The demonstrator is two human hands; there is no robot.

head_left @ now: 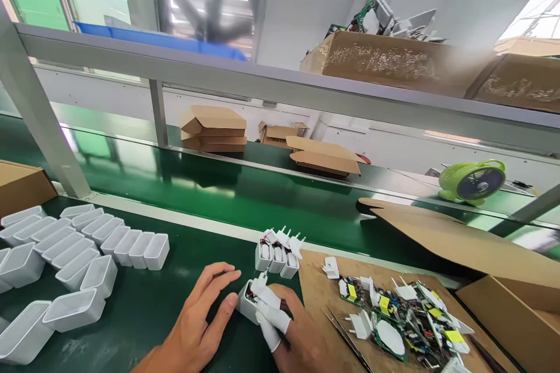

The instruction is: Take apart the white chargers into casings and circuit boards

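A white plastic charger case (248, 306) stands on the green bench in front of me, with circuit parts and a white plug piece showing at its open top. My right hand (291, 320), white finger cots on its fingertips, is closed on the plug piece at that top. My left hand (205, 309) is just left of the case, fingers spread, thumb close to its side; whether it touches cannot be told. Behind the case stand three filled charger cases (276, 256) in a row, their pronged plug pieces leaning out.
Rows of white cases (70, 245) stand at left. On a brown board (317, 280) at right lie a pile of circuit boards (402, 320) and tweezers (347, 338). An open carton (511, 315) stands beyond. A green fan (472, 180) and a metal shelf (280, 78) are farther back.
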